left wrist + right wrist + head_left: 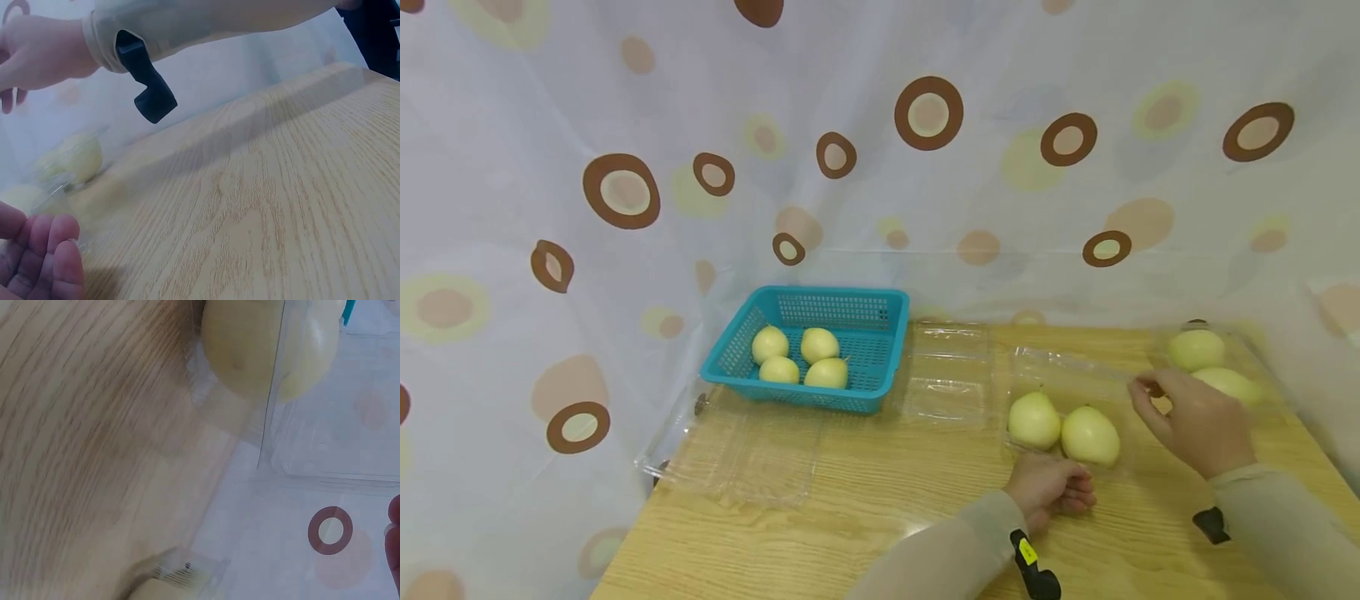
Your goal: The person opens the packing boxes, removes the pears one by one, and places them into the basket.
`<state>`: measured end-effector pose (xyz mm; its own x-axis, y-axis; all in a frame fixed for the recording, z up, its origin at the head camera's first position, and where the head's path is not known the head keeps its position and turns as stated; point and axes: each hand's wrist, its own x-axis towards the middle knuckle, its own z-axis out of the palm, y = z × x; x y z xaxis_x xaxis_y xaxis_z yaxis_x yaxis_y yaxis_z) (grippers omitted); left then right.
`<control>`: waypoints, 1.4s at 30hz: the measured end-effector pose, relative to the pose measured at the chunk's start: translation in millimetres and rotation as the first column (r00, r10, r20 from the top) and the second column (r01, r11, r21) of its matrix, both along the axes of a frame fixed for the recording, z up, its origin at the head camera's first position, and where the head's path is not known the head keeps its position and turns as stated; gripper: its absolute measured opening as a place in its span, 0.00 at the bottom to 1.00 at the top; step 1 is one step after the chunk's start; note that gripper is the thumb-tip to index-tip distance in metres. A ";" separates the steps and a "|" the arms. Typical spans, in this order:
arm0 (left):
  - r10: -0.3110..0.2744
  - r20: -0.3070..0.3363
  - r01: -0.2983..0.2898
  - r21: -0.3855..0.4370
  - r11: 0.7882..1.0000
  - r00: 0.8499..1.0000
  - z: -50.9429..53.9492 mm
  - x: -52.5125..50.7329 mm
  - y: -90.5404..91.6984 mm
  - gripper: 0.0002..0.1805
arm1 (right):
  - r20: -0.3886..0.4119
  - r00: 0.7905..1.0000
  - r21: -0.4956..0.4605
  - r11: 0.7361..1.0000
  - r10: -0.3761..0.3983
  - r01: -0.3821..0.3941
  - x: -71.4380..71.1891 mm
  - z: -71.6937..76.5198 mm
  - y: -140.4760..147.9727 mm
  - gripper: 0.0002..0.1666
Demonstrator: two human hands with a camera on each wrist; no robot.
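Two yellow-green pears sit side by side in a clear plastic container, whose transparent lid stands raised behind them. At the lid's right corner, my right hand has thumb and forefinger brought together on the thin edge. The right wrist view shows a pear behind the clear lid, with only part of my right hand at the frame's edge. My left hand lies by the container's front, fingers loosely bent and holding nothing; its relaxed fingers show in the left wrist view.
Several pears lie in a blue basket at the back left. Empty clear containers stand before and beside it. On the far right, another clear container holds pears. A patterned curtain hangs behind the wooden table.
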<state>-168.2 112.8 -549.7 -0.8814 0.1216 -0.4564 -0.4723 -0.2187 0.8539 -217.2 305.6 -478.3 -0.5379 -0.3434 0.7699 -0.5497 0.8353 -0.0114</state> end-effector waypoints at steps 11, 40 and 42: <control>0.000 0.002 0.000 -0.002 1.000 1.000 0.5 -0.4 -1.5 0.05 | 0.475 0.880 -0.377 0.904 0.000 0.204 -13.5 -15.5 1.7 0.24; -0.027 0.011 0.027 -0.009 1.000 1.000 3.4 0.3 -3.7 0.06 | 0.741 0.607 -0.547 0.781 0.285 0.300 -27.7 -64.1 9.5 0.41; -0.039 0.011 0.039 -0.004 0.999 0.999 3.2 0.5 -4.9 0.06 | 0.755 0.590 -0.543 0.777 0.287 0.317 -26.5 -63.8 8.0 0.42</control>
<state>-167.7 107.9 -546.5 -0.8710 0.1539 -0.4665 -0.4897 -0.1959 0.8496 -243.8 313.6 -542.2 -0.9979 0.0097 0.0638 -0.0511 0.4852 -0.8729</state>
